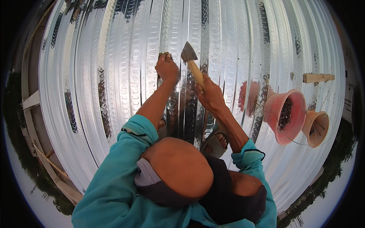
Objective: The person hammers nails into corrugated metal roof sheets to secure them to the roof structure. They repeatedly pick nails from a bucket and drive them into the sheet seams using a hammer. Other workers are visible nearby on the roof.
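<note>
My right hand is wrapped round the pale wooden handle of a hatchet. Its dark, wedge-shaped metal head points away from me, just right of my other hand. Fingers pinched together, my left hand is down at the ribbed, shiny metal decking. Whatever sits between those fingertips is too small to make out. Both my feet are on the decking below my hands, partly hidden by my knees.
To the right, a red bucket holds many dark nails. Beside it is a smaller orange bucket with a few thin rods inside. A short wooden block lies beyond them. Timber framing runs along the decking's left edge.
</note>
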A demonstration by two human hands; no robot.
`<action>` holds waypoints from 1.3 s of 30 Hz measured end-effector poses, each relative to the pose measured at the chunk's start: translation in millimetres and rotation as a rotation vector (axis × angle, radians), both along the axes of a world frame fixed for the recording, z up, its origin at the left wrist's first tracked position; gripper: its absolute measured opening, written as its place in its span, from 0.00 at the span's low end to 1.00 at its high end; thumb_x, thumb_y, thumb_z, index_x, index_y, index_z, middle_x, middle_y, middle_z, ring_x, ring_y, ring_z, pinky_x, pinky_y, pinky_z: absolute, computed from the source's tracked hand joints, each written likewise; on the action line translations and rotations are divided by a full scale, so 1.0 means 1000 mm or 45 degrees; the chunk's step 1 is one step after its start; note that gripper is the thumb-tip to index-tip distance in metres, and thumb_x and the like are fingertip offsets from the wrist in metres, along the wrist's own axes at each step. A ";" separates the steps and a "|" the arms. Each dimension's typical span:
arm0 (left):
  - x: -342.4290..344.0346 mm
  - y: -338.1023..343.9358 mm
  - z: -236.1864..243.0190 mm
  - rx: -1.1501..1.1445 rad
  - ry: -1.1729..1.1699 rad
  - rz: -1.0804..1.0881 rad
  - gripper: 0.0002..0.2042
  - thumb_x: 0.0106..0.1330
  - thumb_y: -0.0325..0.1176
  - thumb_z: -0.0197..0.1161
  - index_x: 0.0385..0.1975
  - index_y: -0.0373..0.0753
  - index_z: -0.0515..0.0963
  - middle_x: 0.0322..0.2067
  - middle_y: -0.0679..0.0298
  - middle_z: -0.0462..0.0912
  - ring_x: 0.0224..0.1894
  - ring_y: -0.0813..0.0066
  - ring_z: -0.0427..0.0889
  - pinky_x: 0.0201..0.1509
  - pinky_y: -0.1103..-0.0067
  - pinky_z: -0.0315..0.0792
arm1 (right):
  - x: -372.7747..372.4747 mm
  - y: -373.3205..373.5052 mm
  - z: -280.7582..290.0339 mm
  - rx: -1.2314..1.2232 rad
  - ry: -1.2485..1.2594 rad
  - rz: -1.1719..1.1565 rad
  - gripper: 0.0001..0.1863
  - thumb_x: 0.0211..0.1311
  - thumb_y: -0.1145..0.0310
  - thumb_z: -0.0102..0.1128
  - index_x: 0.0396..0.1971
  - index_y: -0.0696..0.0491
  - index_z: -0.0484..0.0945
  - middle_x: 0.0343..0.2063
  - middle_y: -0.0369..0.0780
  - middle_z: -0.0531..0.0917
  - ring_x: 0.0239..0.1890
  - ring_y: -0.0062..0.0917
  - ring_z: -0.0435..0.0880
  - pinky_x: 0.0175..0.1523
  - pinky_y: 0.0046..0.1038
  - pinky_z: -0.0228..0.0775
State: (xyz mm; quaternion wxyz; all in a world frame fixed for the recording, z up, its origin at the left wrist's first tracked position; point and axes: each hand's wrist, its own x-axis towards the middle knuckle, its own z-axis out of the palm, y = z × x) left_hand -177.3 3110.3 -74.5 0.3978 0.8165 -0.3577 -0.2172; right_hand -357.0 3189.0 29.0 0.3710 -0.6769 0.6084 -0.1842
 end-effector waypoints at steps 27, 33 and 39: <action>0.019 0.013 0.004 0.046 0.043 -0.024 0.15 0.67 0.32 0.61 0.51 0.36 0.82 0.37 0.45 0.86 0.41 0.44 0.86 0.47 0.60 0.78 | 0.054 -0.050 0.005 -0.157 0.302 0.338 0.29 0.73 0.62 0.54 0.67 0.62 0.60 0.39 0.62 0.82 0.34 0.58 0.84 0.39 0.52 0.78; 0.066 0.087 0.052 -0.197 -0.502 -0.576 0.25 0.66 0.36 0.64 0.64 0.40 0.74 0.57 0.47 0.80 0.62 0.47 0.76 0.65 0.58 0.68 | 0.041 -0.022 -0.022 -0.203 0.357 0.267 0.35 0.73 0.60 0.53 0.71 0.63 0.55 0.37 0.60 0.81 0.28 0.56 0.83 0.32 0.51 0.77; 0.104 0.118 0.034 0.181 -0.787 -0.618 0.35 0.70 0.56 0.58 0.71 0.41 0.64 0.74 0.47 0.58 0.78 0.44 0.51 0.77 0.46 0.45 | 0.118 -0.038 0.062 -0.879 -0.056 0.201 0.32 0.67 0.70 0.63 0.65 0.68 0.62 0.34 0.59 0.81 0.29 0.53 0.85 0.30 0.44 0.79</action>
